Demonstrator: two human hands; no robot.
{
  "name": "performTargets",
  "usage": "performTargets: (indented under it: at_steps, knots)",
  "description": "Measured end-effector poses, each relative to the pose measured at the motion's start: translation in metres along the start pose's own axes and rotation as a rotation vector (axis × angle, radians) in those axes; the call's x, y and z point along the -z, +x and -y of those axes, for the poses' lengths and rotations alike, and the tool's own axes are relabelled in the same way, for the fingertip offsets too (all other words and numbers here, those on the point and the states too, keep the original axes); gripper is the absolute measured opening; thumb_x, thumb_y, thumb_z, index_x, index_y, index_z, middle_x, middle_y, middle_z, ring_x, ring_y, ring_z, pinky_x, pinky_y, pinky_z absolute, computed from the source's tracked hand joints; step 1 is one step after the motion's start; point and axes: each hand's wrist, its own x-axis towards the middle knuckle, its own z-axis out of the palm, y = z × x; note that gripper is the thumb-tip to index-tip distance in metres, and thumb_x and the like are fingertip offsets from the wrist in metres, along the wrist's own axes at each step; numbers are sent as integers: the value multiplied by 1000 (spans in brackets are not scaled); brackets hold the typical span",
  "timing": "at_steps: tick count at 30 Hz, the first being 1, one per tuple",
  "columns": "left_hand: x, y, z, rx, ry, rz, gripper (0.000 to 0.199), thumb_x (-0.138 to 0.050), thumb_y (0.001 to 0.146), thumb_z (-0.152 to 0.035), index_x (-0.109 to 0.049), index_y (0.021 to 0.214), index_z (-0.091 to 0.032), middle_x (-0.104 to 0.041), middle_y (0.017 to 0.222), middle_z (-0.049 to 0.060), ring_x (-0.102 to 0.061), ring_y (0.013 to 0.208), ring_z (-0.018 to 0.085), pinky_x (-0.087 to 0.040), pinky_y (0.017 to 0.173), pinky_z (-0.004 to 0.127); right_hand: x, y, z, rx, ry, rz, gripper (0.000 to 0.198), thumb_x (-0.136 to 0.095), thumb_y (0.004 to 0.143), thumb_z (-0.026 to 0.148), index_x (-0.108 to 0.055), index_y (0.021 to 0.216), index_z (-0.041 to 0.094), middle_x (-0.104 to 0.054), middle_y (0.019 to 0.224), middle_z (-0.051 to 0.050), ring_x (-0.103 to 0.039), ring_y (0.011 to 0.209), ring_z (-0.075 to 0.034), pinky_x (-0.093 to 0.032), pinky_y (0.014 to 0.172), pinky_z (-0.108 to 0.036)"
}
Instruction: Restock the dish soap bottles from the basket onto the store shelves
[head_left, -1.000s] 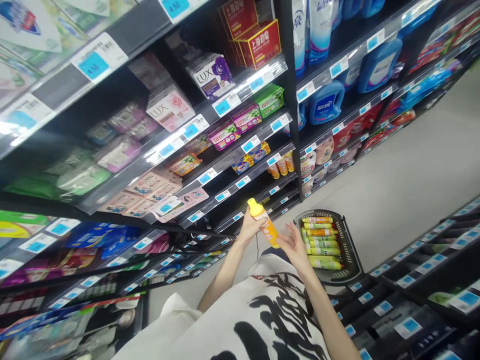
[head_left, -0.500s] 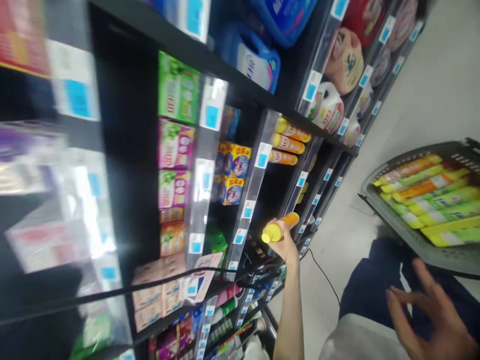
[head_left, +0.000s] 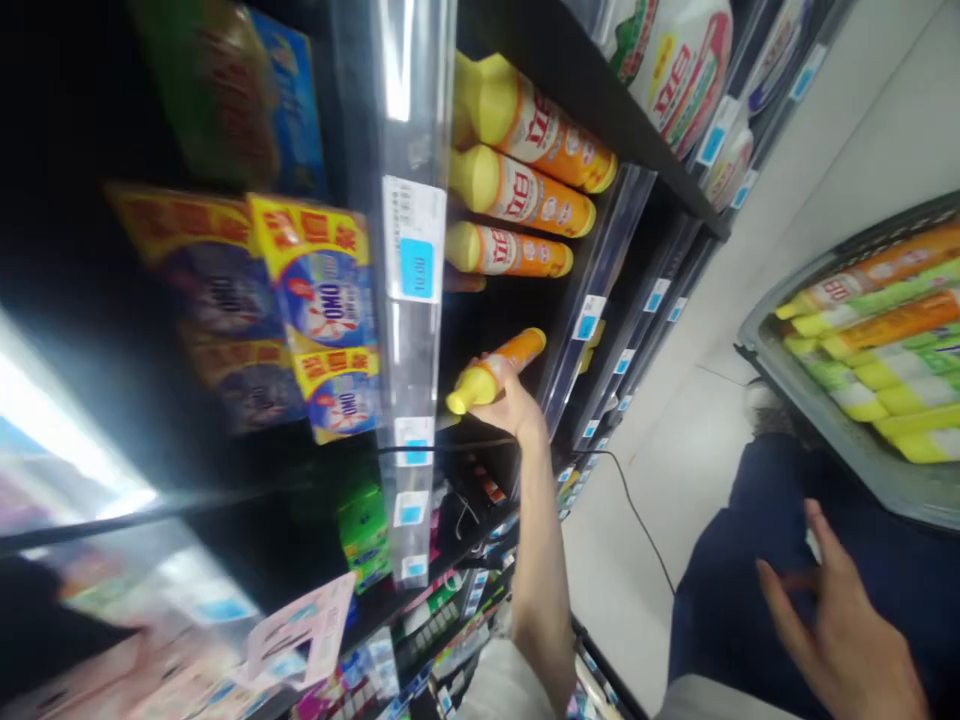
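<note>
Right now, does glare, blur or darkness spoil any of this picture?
In the head view, white glare streaks the left shelf edge; the pink packs at bottom left are smeared; the shelf behind the front OMO packs falls dark; the right hand looks soft, and the label on the bottle in the left hand is too small to read.

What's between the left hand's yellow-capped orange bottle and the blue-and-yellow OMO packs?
Head view: a transparent plastic shelf-edge strip between bottle and packs.
</note>
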Motion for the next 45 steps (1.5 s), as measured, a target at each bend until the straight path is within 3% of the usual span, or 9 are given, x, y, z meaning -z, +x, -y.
performTargets:
  at_steps: [2, 5, 7, 13, 18, 25, 32, 36, 45]
  knots:
    - [-9, 7, 4, -20, 102, -15, 55, -64, 93, -23, -38, 141, -21, -54, 145, 14, -61, 134, 25, -50, 115, 41, -15, 7, -21, -21, -37, 56, 83, -33, 94, 64, -6, 167, 35, -45, 161, -6, -76, 89, -37, -56, 48, -51]
    - [-17, 17, 8, -25, 188, -54, 69, -69, 93, -34, -30, 149, -23, -46, 154, 15, -55, 140, 25, -47, 118, 41, -34, 17, -55, -180, -156, 160, 86, -20, 96, 65, -9, 167, 19, -28, 170, -11, -69, 113, -44, -59, 66, -58]
    - [-21, 26, 10, 17, 225, -38, 79, -70, 92, -41, -20, 152, -25, -43, 157, 15, -54, 141, 26, -47, 118, 46, -44, 22, -70, -290, -192, 230, 95, -15, 94, 70, -12, 166, 9, -27, 169, -16, -61, 125, -48, -58, 79, -61]
    - [-30, 63, 20, 6, 244, 66, 64, -57, 100, -31, -22, 153, -24, -46, 155, 16, -55, 140, 26, -49, 117, 46, -62, 28, -81, -317, -34, 252, 108, -20, 82, 85, -15, 165, 16, -33, 166, -14, -54, 134, -51, -53, 95, -63]
    - [-30, 68, 25, 17, 235, 51, 70, -62, 97, -25, -23, 155, -23, -47, 154, 17, -57, 139, 25, -50, 115, 43, -70, 27, -91, -333, 9, 218, 111, -23, 79, 87, -18, 164, 15, -38, 162, -18, -53, 130, -58, -48, 96, -68]
    - [-25, 59, 33, -2, 298, 106, 89, -75, 91, -29, -16, 158, -22, -49, 153, 20, -58, 138, 28, -51, 115, 42, -67, 28, -82, -395, -55, 259, 103, -29, 85, 81, -18, 165, 17, -40, 163, -16, -56, 132, -50, -51, 101, -63]
    - [-27, 21, 70, 247, 63, 223, 77, -76, 84, -7, -32, 146, -23, -50, 152, 15, -64, 129, 19, -58, 105, 33, -67, 28, -79, -397, -51, 237, 102, -34, 88, 78, -16, 166, 15, -41, 162, -16, -56, 135, -44, -54, 99, -57]
    - [-44, 22, 82, 278, 77, 164, 66, -75, 86, -7, -40, 141, -19, -57, 145, 15, -67, 125, 18, -56, 106, 30, -69, 29, -79, -379, -44, 258, 103, -34, 88, 77, -15, 166, 13, -40, 163, -18, -57, 132, -47, -53, 99, -60]
    - [-105, 81, 91, 306, 118, 139, 65, -63, 97, -12, -31, 153, -14, -55, 151, 17, -64, 130, 15, -55, 101, 20, -63, 34, -73, -389, -86, 288, 100, -32, 89, 79, -18, 165, 16, -47, 159, -14, -65, 122, -43, -55, 91, -52]
